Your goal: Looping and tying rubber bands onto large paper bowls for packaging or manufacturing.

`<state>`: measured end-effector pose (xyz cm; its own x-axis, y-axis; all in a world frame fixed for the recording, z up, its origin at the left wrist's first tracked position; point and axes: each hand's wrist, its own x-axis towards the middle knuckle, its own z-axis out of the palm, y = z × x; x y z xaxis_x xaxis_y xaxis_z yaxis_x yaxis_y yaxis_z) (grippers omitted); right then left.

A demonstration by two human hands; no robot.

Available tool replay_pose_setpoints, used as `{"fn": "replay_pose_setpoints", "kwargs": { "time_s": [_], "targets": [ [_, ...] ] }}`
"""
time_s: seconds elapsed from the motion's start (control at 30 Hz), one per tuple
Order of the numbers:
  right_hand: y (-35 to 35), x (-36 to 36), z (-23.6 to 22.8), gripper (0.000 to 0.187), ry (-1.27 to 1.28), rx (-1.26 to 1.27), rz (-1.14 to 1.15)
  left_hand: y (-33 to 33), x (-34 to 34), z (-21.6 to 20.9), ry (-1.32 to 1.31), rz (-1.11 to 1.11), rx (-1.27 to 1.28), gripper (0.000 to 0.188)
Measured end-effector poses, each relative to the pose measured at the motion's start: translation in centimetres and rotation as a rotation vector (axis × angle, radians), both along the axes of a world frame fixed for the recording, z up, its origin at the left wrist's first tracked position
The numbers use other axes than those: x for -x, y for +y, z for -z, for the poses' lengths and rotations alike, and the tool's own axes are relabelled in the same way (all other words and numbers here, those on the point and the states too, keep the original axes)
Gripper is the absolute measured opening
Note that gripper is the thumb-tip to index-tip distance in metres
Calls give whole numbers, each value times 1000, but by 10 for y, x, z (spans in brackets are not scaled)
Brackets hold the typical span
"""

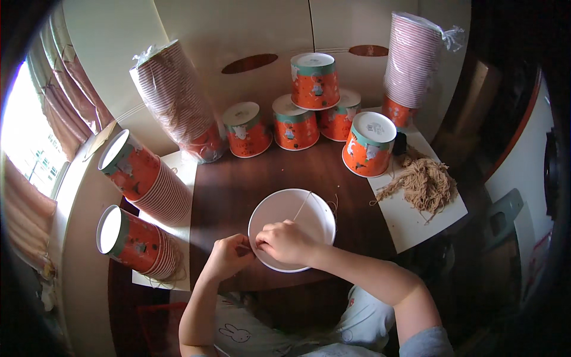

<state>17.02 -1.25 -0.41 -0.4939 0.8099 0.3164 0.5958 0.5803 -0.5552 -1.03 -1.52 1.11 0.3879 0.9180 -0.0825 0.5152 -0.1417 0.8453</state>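
Observation:
A round paper bucket (321,253) stands in front of me with its white inside facing up. A thin string (302,206) runs from its far rim down inside toward my right hand. My right hand (286,243) reaches over the bucket, its fingers pinched together just inside the left rim, where the string appears to lead. Outside that same rim, my left hand (229,257) is closed, thumb and fingers curled toward the right fingertips. Whatever the left fingers hold is too small to make out.
Upside-down orange paper buckets (247,135) line the back of the brown table (226,190). Tall bagged bucket stacks (172,89) rise at the back corners. Two more stacks (143,181) lean at left. A tangled heap of tan strings (429,184) lies on a white board (410,229) at right.

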Motion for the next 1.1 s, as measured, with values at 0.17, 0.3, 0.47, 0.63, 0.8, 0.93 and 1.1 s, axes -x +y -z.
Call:
{"fn": "replay_pose_setpoints", "kwargs": {
  "time_s": [0.17,0.3,0.47,0.63,0.8,0.93,1.1],
  "targets": [
    [0,0,3,12,-14,-31,8,-2,-2,3,5,-18,-62,16],
    [-1,1,1,11,-10,-25,14,-1,0,4,-16,-25,-52,16],
    [1,-2,10,8,29,-135,87,7,16,-5,86,-51,-75,14],
    [1,-1,7,4,-23,-242,144,19,47,-11,-599,-95,167,4],
    [1,-1,2,4,-61,-361,176,15,50,-13,-1350,184,397,20],
    [-3,0,-10,12,24,-380,181,11,31,-14,-1138,-26,406,12],
    [-2,-3,-13,12,264,-264,153,3,-2,-17,-708,-85,382,17]
  ]
}}
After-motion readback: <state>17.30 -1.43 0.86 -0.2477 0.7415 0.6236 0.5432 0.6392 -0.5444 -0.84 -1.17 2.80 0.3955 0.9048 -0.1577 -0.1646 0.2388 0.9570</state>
